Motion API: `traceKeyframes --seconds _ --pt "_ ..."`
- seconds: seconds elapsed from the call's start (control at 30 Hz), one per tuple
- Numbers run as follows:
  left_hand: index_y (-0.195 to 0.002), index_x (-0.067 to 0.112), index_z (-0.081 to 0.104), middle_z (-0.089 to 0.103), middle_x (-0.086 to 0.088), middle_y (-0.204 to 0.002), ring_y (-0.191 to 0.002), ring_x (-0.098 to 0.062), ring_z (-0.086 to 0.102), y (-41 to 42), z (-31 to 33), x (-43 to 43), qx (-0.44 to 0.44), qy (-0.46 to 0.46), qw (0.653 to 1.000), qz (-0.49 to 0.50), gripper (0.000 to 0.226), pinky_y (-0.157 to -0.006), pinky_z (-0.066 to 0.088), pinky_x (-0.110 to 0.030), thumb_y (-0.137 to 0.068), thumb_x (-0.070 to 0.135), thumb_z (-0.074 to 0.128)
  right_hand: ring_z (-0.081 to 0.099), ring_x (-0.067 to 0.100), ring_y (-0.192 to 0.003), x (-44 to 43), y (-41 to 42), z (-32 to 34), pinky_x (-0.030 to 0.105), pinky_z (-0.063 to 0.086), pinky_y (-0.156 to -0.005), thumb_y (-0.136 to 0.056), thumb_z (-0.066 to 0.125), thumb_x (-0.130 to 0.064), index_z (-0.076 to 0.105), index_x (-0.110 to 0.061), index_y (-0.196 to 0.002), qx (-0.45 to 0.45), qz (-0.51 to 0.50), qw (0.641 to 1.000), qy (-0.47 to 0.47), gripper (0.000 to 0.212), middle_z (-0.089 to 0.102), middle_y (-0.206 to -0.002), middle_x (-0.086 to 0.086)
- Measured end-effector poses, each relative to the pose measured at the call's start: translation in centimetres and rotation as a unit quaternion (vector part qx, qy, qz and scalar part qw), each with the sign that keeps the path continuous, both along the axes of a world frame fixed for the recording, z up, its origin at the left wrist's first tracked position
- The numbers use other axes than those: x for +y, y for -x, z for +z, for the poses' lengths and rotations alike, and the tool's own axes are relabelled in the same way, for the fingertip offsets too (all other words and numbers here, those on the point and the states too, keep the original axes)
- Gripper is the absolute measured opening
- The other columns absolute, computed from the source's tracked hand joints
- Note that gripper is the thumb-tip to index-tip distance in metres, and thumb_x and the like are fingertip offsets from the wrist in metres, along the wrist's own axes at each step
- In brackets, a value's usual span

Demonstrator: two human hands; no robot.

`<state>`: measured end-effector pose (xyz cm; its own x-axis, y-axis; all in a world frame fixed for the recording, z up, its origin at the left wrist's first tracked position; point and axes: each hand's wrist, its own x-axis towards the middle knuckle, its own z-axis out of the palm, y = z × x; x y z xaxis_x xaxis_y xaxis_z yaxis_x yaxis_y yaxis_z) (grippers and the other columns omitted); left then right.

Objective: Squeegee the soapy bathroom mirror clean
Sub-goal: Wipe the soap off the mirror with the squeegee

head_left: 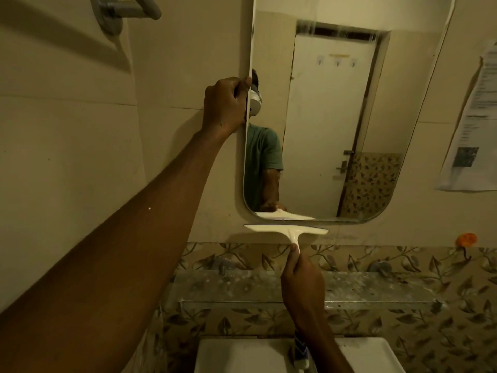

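A tall mirror (330, 125) with rounded corners hangs on the cream wall and reflects a white door. My left hand (227, 103) grips the mirror's left edge about halfway up, fingers curled round the rim. My right hand (301, 275) holds the handle of a cream squeegee (286, 229). The squeegee's blade lies level just below the mirror's bottom edge, off the glass, under the lower left corner. Faint streaks show near the top of the glass.
A glass shelf (376, 289) runs along the leaf-patterned tiles under the mirror. A white basin (242, 354) sits below it, with a blue-striped item (300, 354) at its rim. Papers (473, 122) hang on the right wall. A grey bar fitting (121, 9) is top left.
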<state>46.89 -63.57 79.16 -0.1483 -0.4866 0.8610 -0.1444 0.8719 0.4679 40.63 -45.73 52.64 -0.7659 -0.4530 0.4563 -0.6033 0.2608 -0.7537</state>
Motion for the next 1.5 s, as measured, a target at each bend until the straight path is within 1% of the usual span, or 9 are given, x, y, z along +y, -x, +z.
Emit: traceKeyframes --seconds 0.17,0.47,0.63,0.7,0.87,1.1,1.23,1.4,1.5 --pt "-0.091 0.008 0.066 0.067 -0.007 -0.082 -0.071 -0.018 0.066 0.1 -0.1 0.2 0.004 0.003 1.0 0.001 0.037 -0.058 0.054 -0.02 -0.099 0.037 0.046 0.045 0.004 -0.041 -0.1 -0.5 4.5 0.014 0.035 -0.037 -0.104 0.031 -0.033 0.055 -0.019 -0.08 0.05 0.018 0.996 0.065 0.037 0.053 -0.054 -0.005" --pt "-0.072 0.015 0.059 0.061 0.0 -0.067 -0.065 -0.02 0.065 0.1 -1.4 0.5 0.019 -0.009 1.0 0.014 0.038 -0.063 0.057 -0.041 -0.098 0.041 0.047 0.045 0.004 -0.04 -0.9 1.6 3.6 0.015 0.032 -0.035 -0.104 0.031 -0.036 0.055 -0.017 -0.087 0.105 0.031 0.994 0.0 0.035 0.051 -0.055 -0.009" --pt "-0.073 0.012 0.061 0.061 -0.001 -0.068 -0.062 -0.013 0.056 0.4 -3.3 1.1 0.03 -0.022 0.999 0.025 0.039 -0.053 0.043 -0.019 -0.097 0.042 0.05 0.044 0.004 -0.045 1.8 2.9 1.3 0.014 0.027 -0.045 -0.103 0.038 -0.039 0.05 -0.025 -0.078 0.134 0.057 0.986 -0.079 0.03 0.05 -0.058 -0.009" --pt "-0.072 0.015 0.058 0.058 0.001 -0.067 -0.061 -0.012 0.055 0.4 -3.6 1.2 0.035 -0.03 0.999 0.023 0.037 -0.051 0.04 -0.016 -0.096 0.042 0.05 0.042 0.004 -0.043 2.7 3.6 2.5 0.013 0.027 -0.044 -0.101 0.039 -0.041 0.05 -0.026 -0.082 0.187 0.089 0.975 -0.081 0.026 0.048 -0.057 -0.01" --pt "-0.069 0.011 0.058 0.057 -0.003 -0.06 -0.058 -0.018 0.058 0.4 -5.1 1.5 0.038 -0.058 0.997 0.032 0.044 -0.058 0.05 -0.036 -0.097 0.042 0.048 0.05 0.007 -0.055 2.8 5.4 8.2 0.019 0.044 -0.054 -0.101 0.038 -0.045 0.054 -0.025 -0.1 0.301 0.21 0.914 -0.176 0.026 0.052 -0.067 -0.007" --pt "-0.074 0.005 0.063 0.068 -0.023 -0.077 -0.067 -0.033 0.066 0.7 -5.6 2.7 0.085 -0.163 0.983 0.004 0.058 -0.067 0.059 -0.045 -0.1 0.047 0.033 0.049 0.012 -0.049 -0.3 7.7 12.0 0.029 0.045 -0.054 -0.101 0.024 -0.054 0.053 -0.022 -0.083 0.458 0.213 0.833 -0.224 0.047 0.05 -0.061 -0.004" --pt "-0.076 0.003 0.064 0.066 -0.019 -0.075 -0.064 -0.026 0.063 1.0 -5.5 3.2 0.087 -0.167 0.982 0.025 0.057 -0.068 0.057 -0.043 -0.1 0.046 0.035 0.046 0.011 -0.047 -1.2 8.9 11.7 0.03 0.043 -0.051 -0.099 0.018 -0.058 0.06 -0.02 -0.071 0.463 0.168 0.84 -0.229 0.063 0.048 -0.056 -0.004" --pt "-0.081 0.01 0.066 0.062 -0.002 -0.07 -0.067 -0.017 0.062 1.7 -5.4 3.2 0.081 -0.156 0.982 0.069 0.039 -0.068 0.056 -0.037 -0.099 0.037 0.044 0.06 0.018 -0.077 1.5 14.1 12.2 0.032 0.053 -0.057 -0.102 0.024 -0.045 0.051 -0.02 -0.124 0.464 0.129 0.838 -0.256 0.043 0.058 -0.102 0.004" --pt "-0.087 0.008 0.067 0.059 0.003 -0.069 -0.063 -0.006 0.055 2.0 -5.7 3.2 0.073 -0.15 0.981 0.097 0.032 -0.059 0.05 -0.025 -0.099 0.029 0.046 0.056 0.013 -0.066 5.2 19.1 12.1 0.023 0.044 -0.049 -0.103 0.025 -0.04 0.054 -0.017 -0.117 0.407 0.065 0.865 -0.287 0.04 0.061 -0.097 0.003"
